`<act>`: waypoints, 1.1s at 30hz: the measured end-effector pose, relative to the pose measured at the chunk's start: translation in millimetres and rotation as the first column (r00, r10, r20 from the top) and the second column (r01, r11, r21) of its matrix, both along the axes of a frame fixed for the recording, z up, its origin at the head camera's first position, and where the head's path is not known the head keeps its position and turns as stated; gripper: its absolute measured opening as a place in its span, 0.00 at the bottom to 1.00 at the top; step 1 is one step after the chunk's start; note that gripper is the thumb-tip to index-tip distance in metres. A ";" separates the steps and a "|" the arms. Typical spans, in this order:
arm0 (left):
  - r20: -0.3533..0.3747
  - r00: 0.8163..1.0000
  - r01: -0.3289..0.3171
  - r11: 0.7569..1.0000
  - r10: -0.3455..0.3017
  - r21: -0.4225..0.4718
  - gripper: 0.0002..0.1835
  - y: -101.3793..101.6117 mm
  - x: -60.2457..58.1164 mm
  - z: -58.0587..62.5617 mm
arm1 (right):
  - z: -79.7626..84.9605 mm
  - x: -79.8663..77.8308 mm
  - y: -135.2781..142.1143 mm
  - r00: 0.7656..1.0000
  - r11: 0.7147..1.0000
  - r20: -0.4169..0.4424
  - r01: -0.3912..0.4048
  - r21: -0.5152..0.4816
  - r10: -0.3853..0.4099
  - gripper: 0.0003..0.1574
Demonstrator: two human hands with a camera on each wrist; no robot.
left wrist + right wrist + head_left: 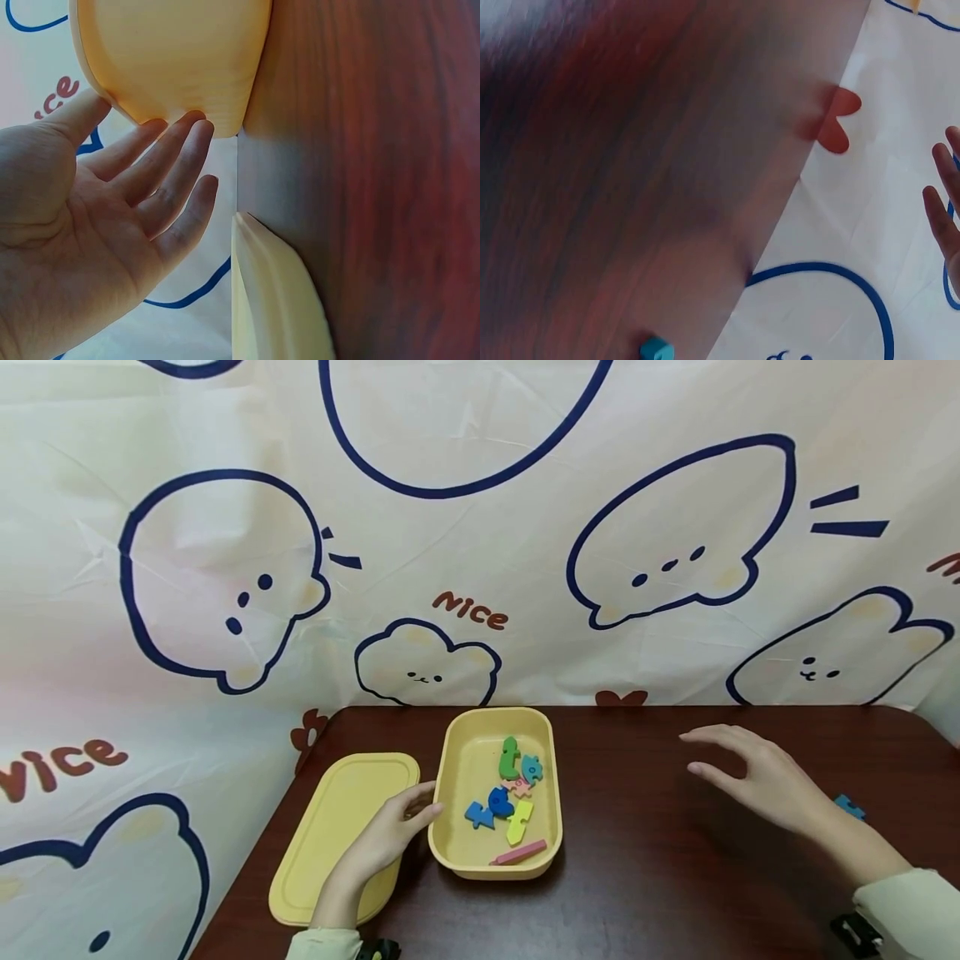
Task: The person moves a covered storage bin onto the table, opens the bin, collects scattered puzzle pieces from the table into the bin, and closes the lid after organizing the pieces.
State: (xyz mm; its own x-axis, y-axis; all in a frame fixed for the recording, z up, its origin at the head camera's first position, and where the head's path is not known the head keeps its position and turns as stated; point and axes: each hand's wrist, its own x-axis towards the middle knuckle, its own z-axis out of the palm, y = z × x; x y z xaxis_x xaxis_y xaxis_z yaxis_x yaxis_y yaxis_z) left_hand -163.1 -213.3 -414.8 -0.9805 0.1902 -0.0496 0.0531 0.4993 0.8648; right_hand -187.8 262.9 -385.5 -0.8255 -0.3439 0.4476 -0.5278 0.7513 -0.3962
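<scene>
A yellow plastic box point(495, 871) stands on the dark wooden table. My left hand point(390, 832) is at its left side, gripping the rim with the thumb, while some fingertips point(196, 124) touch the outer wall. Inside lie several foam-like puzzle pieces: a green piece point(509, 758), a teal piece point(532, 768), a dark blue piece point(500, 802), a yellow piece point(519, 822) and others, plus a pink pen-like stick point(519, 852). My right hand point(765, 777) hovers over the table's right part, fingers loosely bent, holding nothing. Near its wrist lies a blue piece point(850, 807), partly hidden.
Left of the box lies a flat yellow lid point(330, 818), partly beneath my left forearm. A white cloth with cartoon drawings point(540, 568) hangs behind the table's back edge. Bare tabletop point(637, 860) spreads between the box and my right arm.
</scene>
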 end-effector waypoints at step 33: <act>-0.017 1.000 0.008 1.000 -0.008 0.021 0.25 0.5 1.4 0.0 | -13.4 11.3 54.6 0.996 0.998 -0.052 0.070 -0.003 -0.070 0.27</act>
State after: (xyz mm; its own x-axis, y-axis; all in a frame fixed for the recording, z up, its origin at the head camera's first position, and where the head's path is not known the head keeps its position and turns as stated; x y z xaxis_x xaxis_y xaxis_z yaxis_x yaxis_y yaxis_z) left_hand -161.6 -212.7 -414.8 -0.9796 0.1990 -0.0292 0.0716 0.4809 0.8739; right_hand -176.5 317.5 -399.0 -0.8232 -0.2856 0.4907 -0.4940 0.7864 -0.3709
